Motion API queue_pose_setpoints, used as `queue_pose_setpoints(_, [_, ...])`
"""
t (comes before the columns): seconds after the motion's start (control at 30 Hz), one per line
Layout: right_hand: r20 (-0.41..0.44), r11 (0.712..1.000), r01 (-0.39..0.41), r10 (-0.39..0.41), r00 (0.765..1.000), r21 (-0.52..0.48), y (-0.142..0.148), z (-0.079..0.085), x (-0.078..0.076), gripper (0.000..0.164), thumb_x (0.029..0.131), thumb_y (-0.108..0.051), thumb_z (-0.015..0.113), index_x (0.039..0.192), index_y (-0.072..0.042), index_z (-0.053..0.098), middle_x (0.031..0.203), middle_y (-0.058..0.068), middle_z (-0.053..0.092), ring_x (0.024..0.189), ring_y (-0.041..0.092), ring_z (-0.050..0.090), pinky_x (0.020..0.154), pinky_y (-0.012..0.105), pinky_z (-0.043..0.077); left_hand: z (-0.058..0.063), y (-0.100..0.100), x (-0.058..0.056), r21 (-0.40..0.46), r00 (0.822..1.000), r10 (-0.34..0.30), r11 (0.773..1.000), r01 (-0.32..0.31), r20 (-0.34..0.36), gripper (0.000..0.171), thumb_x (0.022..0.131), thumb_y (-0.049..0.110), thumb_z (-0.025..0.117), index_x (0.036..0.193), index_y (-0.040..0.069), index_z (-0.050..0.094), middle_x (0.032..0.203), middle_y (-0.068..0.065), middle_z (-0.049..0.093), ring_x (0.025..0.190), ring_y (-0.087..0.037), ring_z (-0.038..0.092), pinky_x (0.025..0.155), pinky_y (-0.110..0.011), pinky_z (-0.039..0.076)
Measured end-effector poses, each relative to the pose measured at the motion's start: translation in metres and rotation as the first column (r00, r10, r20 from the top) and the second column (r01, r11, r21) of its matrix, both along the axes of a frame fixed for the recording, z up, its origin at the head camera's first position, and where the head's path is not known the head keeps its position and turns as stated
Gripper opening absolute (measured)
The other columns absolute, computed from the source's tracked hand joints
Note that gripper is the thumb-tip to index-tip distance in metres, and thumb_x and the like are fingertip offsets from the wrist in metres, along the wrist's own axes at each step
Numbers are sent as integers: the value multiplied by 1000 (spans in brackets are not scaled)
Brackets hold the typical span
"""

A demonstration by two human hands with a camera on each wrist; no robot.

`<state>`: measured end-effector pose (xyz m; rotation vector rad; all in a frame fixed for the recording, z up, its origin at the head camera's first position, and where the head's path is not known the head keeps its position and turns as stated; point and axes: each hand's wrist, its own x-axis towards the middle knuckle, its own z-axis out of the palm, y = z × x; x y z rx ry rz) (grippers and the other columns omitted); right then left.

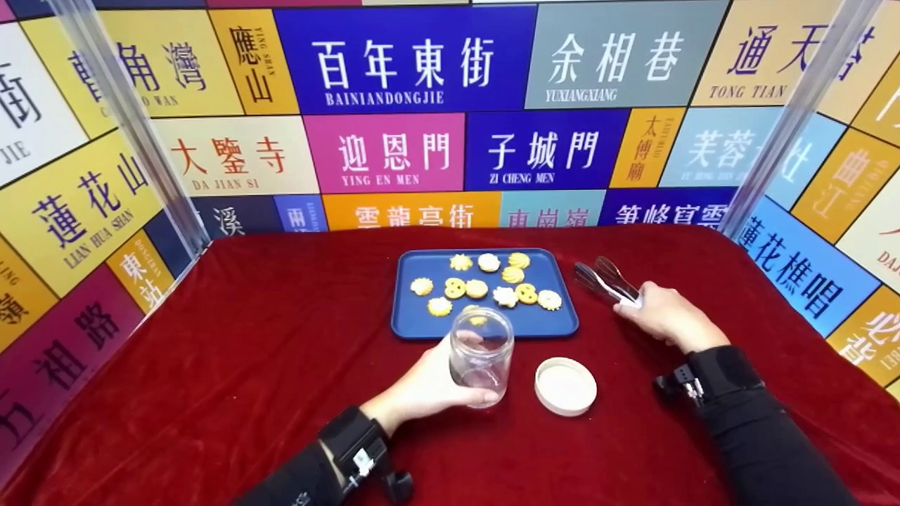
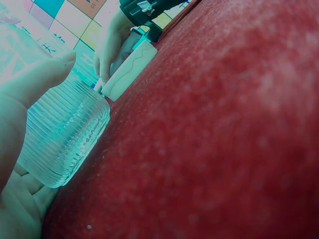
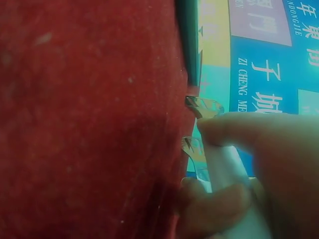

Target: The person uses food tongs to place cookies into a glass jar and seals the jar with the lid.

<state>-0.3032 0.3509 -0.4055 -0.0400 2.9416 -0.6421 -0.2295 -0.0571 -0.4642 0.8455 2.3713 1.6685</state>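
Note:
My left hand [image 1: 425, 383] grips a clear, wide-mouthed jar [image 1: 485, 362] near the front edge of the blue tray. Thumb and fingers wrap its sides, and the left wrist view shows the ribbed wall of the jar [image 2: 70, 134] between them. Off to the tray's right, my right hand [image 1: 671, 316] holds a pair of tongs [image 1: 606, 278] by the white handle [image 3: 227, 169]. The two metal heads are spread apart and point toward the tray. Several small cookies [image 1: 460, 262], round, flower and pretzel shaped, lie on the tray [image 1: 415, 327].
A round, pale lid [image 1: 564, 386] lies on the red cloth [image 1: 281, 337] just right of the jar. Behind the table stands a wall of coloured sign panels [image 1: 394, 151], with clear upright posts at the two back corners.

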Motion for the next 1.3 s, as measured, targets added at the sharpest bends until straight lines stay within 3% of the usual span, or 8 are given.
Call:
queue_pose_setpoints(0.1, [-31, 999, -12, 14, 999, 43, 1, 0, 0, 55, 102, -50, 62, 108, 4, 54, 85, 16, 58, 72, 29, 58, 59, 38, 46, 0, 0, 0, -2, 1000, -1, 1000, 1, -1, 87, 77, 34, 97, 146, 9, 52, 127, 10, 71, 118, -9, 67, 107, -34, 52])
queue_pose_setpoints(0.3, [-66, 997, -17, 21, 998, 74, 2, 2, 0, 55, 104, -51, 61, 105, 4, 57, 83, 14, 57, 75, 30, 57, 64, 40, 44, 0, 0, 0, 0, 1000, 0, 1000, 0, 1, 86, 77, 33, 97, 146, 9, 52, 126, 10, 71, 118, -9, 67, 107, -34, 52])
queue_pose_setpoints(0.63, [-139, 997, 7, 3, 990, 72, -2, 9, 1, 63, 104, -60, 58, 113, 3, 58, 88, 17, 59, 75, 31, 57, 63, 43, 45, 1, 0, 1, 11, 1000, -16, 1000, 16, 3, 86, 77, 33, 97, 147, 9, 52, 126, 11, 72, 118, -9, 67, 106, -32, 52])
queue_pose_setpoints(0.93, [-252, 999, -7, 15, 967, 32, -18, 20, 6, 64, 104, -59, 60, 120, 3, 57, 89, 16, 59, 78, 33, 57, 68, 45, 44, 2, 0, 1, 14, 1000, -17, 1000, 16, 7, 86, 77, 33, 97, 147, 10, 52, 126, 10, 71, 118, -9, 67, 107, -33, 52])
queue_pose_setpoints(1.13, [-245, 999, -34, 42, 969, 38, -30, 28, 11, 52, 104, -54, 63, 112, -3, 57, 84, 11, 56, 73, 28, 55, 63, 40, 41, 2, 0, 1, 18, 1000, -17, 1000, 17, 12, 86, 78, 32, 97, 148, 10, 51, 127, 10, 71, 118, -9, 67, 107, -33, 52])
queue_pose_setpoints(1.3, [-204, 995, -84, 92, 975, 48, -40, 36, 17, 52, 103, -54, 65, 112, -3, 60, 86, 10, 60, 74, 27, 57, 64, 39, 42, 2, 0, 1, 13, 1000, -16, 1000, 15, 12, 87, 78, 33, 97, 148, 10, 51, 127, 10, 71, 119, -9, 67, 107, -33, 52])
